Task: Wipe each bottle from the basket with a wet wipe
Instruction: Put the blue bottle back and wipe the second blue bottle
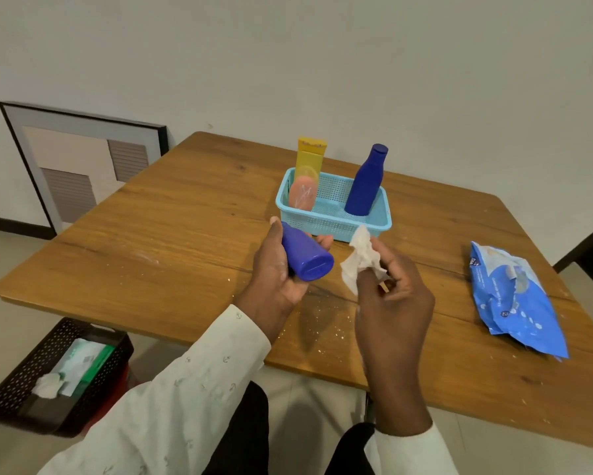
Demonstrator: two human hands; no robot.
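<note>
Above the table's near edge my left hand (278, 269) grips a blue bottle (305, 257), base toward me; my right hand (392, 296) pinches a crumpled wipe (360, 258) just beside it. Wiping is at hand: next, press wipe to bottle. Three more wait in the basket (332, 210).

The person wears a long-sleeved off-white cotton shirt (171, 399) printed with small, faint grey anchor motifs scattered over the fabric. Both sleeves end in plain cuffs at the wrists, leaving the left hand (278, 272) and right hand (396, 303) bare. Dark black trousers (240, 437) show below the sleeves.
</note>
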